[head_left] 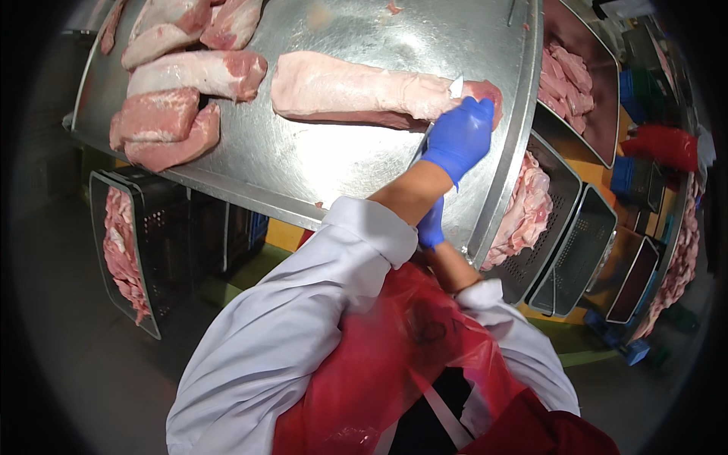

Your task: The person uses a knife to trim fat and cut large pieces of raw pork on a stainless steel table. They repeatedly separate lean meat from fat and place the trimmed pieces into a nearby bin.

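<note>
A long pale pork loin (356, 87) with a fat layer on top lies crosswise on the metal table (303, 163). My left hand (462, 136), in a blue glove, is closed on the loin's right end, where darker red flesh shows. Partly covered by my left forearm, my right hand (432, 224), also blue-gloved, is closed around a knife whose handle I cannot see. Part of the blade shows beside my left hand, and the bright knife tip (456, 86) pokes up at the top of the loin.
Several meat pieces (193, 76) lie at the table's left end. A crate of meat pieces (121, 250) stands below on the left. Along the right side are a bin of pink cuts (565, 87), a crate of trimmings (523, 205) and a grey perforated crate (576, 254).
</note>
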`<state>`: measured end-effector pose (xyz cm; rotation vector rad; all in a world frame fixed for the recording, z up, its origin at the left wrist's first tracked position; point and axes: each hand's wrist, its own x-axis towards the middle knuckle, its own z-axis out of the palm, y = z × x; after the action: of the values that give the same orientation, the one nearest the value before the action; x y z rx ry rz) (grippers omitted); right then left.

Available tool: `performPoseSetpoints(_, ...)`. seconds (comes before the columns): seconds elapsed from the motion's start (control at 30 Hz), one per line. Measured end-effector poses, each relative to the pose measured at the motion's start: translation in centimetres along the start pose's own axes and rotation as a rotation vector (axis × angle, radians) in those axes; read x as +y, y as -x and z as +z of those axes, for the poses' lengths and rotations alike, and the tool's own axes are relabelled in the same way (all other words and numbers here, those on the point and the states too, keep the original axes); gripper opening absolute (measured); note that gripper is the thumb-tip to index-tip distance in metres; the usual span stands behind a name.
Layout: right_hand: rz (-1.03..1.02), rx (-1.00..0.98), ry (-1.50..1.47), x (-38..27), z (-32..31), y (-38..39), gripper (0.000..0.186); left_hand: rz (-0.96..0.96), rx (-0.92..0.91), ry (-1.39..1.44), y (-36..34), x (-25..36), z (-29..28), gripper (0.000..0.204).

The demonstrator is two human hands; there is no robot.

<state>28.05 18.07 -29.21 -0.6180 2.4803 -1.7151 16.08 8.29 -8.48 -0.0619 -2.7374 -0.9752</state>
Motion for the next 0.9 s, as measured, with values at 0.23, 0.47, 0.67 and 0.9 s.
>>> performPoseSetpoints(0.23,0.31,0.064,-0.078,-5.6,-1.6,-5.2,0.039,0.002,0.061,0.031,-1.2,0.6,-0.3,0.015)
performPoseSetpoints(0.47,0.319,0.072,0.156,-11.2,-1.1,-10.2,0.039,0.061,0.095,0.006,-1.8,0.9,-1.6,0.012)
performPoseSetpoints(0.67,0.269,0.113,0.215,-13.1,1.5,-5.9,0.038,0.056,0.164,0.165,-2.6,1.0,-3.0,0.011)
performPoseSetpoints(0.9,0.33,0.043,0.16,-14.7,2.7,-12.5,0.039,0.114,0.356,0.496,-3.2,0.7,-4.8,0.013)
